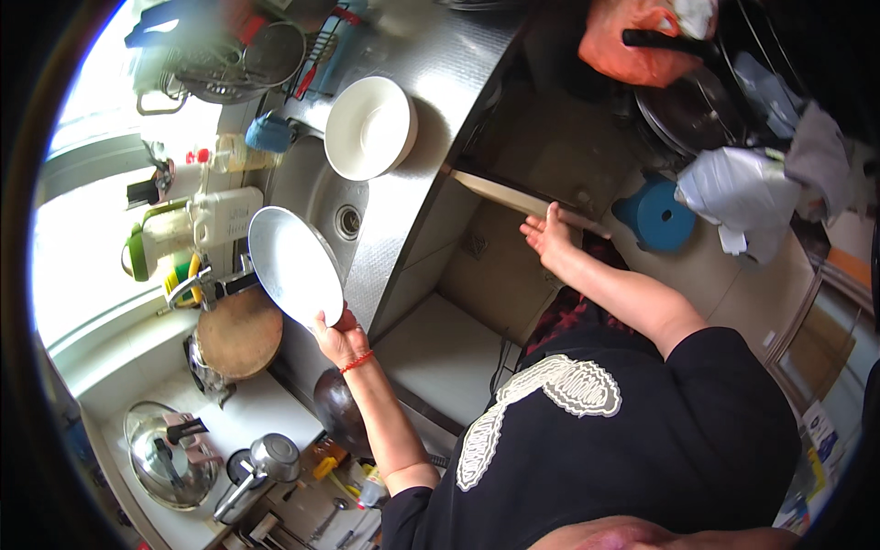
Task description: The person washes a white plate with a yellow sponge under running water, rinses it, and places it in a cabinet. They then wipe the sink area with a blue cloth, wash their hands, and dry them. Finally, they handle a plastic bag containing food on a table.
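My left hand (342, 337), with a red bracelet at the wrist, holds the rim of a wide white bowl (295, 267). The bowl is tilted and appears over the edge of the steel sink (302, 179), close to the faucet (189, 285). A second, cream-white bowl (375, 127) stands on the metal countertop beside the basin. My right hand (548, 237) has its fingers apart and holds nothing. It is at the edge of an open cabinet door (509, 196); whether it touches the door I cannot tell.
Behind the sink are a round wooden chopping board (239, 333), a blue cloth (268, 133) and a green-lidded jug (158, 240). A wok (342, 412) sits lower down. A blue plastic stool (656, 212) stands on the floor near a grey plastic bag (735, 192) and an orange bag (636, 48).
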Demonstrator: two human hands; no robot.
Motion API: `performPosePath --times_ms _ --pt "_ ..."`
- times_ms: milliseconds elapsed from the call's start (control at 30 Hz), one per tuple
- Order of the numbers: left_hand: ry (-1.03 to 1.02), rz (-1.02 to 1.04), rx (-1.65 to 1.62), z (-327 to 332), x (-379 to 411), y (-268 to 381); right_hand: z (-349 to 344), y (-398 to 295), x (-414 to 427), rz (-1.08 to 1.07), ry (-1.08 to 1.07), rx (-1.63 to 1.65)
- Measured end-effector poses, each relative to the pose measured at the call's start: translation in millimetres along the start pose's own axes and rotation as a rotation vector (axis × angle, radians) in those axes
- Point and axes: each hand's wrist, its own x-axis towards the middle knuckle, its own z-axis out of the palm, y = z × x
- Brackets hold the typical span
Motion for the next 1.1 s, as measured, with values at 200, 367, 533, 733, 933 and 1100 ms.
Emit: performPosePath --times_ms 200,367,533,733,933,1100 --pt "-0.327 -0.077 0.086 43 -38 -36 -14 22 -29 0.275 -0.177 -0.099" --pt "-0.535 -0.138 0.286 83 -73 -94 -43 -63 -102 0.262 -0.665 -0.322" --pt "-0.708 -0.264 0.536 117 -82 -176 -63 -124 -107 -0.712 -0.689 -0.434" --pt "-0.722 -0.489 0.744 159 -76 -256 -87 -147 0 -0.807 -0.221 -0.843" --pt "-0.682 -0.502 0.698 161 -72 -229 -23 -187 125 -0.441 -0.136 -0.840" --pt "-0.479 -0.293 0.723 78 -93 -198 49 -183 230 -0.436 -0.172 -0.837"
